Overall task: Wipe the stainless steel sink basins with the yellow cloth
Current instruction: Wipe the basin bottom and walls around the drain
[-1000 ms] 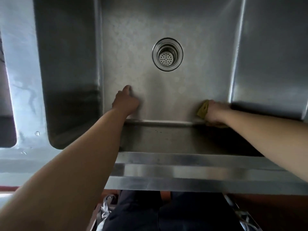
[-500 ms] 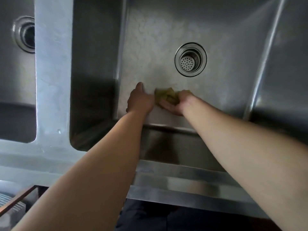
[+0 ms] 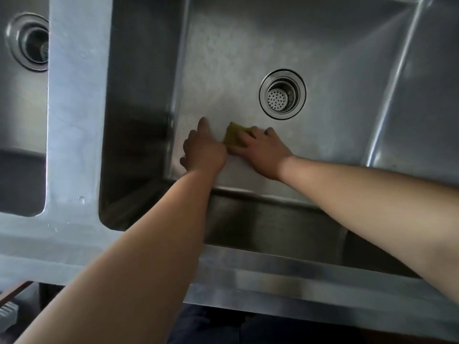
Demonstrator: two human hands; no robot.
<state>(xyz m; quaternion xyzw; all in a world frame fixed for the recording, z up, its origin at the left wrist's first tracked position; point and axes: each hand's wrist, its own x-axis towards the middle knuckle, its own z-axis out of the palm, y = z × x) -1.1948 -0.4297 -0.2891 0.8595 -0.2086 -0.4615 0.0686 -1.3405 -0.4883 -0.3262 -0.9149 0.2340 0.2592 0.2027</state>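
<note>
My right hand point(image 3: 260, 151) presses the yellow cloth point(image 3: 232, 136) flat mid-frame, left hand point(image 3: 203, 151) braced open beside it; I should overlap strokes toward the drain point(image 3: 282, 94).

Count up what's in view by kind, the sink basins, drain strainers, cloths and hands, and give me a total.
Stainless steel sink basins: 2, right and left
Round metal drain strainers: 2
Yellow cloth: 1
Hands: 2, left hand, right hand
Total: 7
</note>
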